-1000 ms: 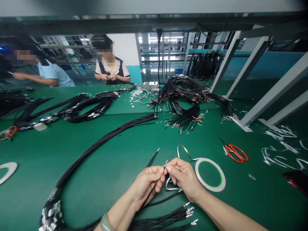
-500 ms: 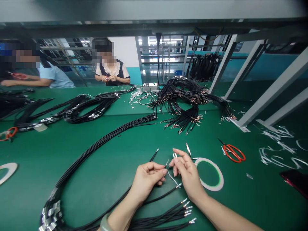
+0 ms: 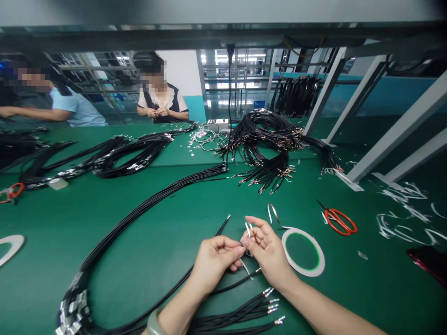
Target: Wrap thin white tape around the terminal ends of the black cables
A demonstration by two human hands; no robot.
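Observation:
My left hand [image 3: 217,256] is closed in a pinch on the end of a thin black cable, whose tip is hidden between the fingers. Touching it, my right hand [image 3: 267,253] pinches a narrow strip of tape [image 3: 248,229] that loops up above the fingers. A thin pale strip [image 3: 246,268] hangs below both hands. Under my left wrist lies another black cable [image 3: 240,280], and nearer me several black cables [image 3: 240,311] end in bare metal tips. Beside my right hand lies a flat roll of tape [image 3: 321,261], with a copper-coloured curl [image 3: 274,213] standing behind it.
Orange-handled scissors [image 3: 339,222] lie to the right, near white scrap strips [image 3: 401,223]. A long cable bundle [image 3: 150,204] curves across the left side. Heaped cables [image 3: 265,130] and metal posts [image 3: 394,132] stand beyond. Two people [image 3: 164,100] [image 3: 75,107] work across the bench.
My right hand has moved left until its fingers meet my left fingertips, covering the cable tip that showed before. The person at far left has shifted their arms.

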